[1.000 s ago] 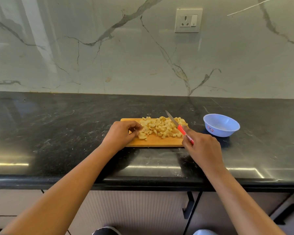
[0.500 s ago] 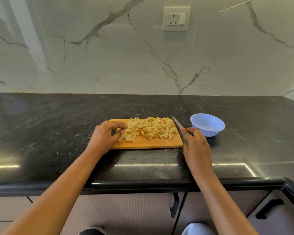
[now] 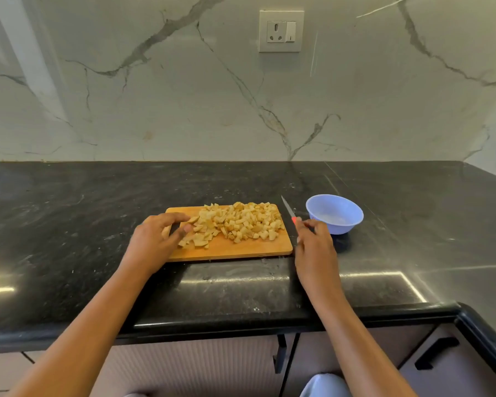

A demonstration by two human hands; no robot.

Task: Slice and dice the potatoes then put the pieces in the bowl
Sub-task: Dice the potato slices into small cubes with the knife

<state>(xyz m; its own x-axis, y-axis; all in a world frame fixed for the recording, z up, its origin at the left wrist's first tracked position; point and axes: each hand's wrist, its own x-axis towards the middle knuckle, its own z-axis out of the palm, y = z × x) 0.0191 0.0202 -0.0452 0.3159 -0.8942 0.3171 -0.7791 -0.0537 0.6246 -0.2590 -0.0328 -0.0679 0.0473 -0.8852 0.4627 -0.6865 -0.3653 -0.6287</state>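
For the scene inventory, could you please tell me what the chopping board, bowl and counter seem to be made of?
Chopping board: likely wood or bamboo, matte; warm orange-brown, rounded corners.
Bowl: probably plastic, smooth with slight sheen; uniform pale blue, thin wall.
Counter: looks like polished dark stone, perhaps granite; pale veins and sharp light reflections.

knife (image 3: 287,208) between cutting board (image 3: 241,249) and bowl (image 3: 353,224), open counter (image 3: 69,224) left of board
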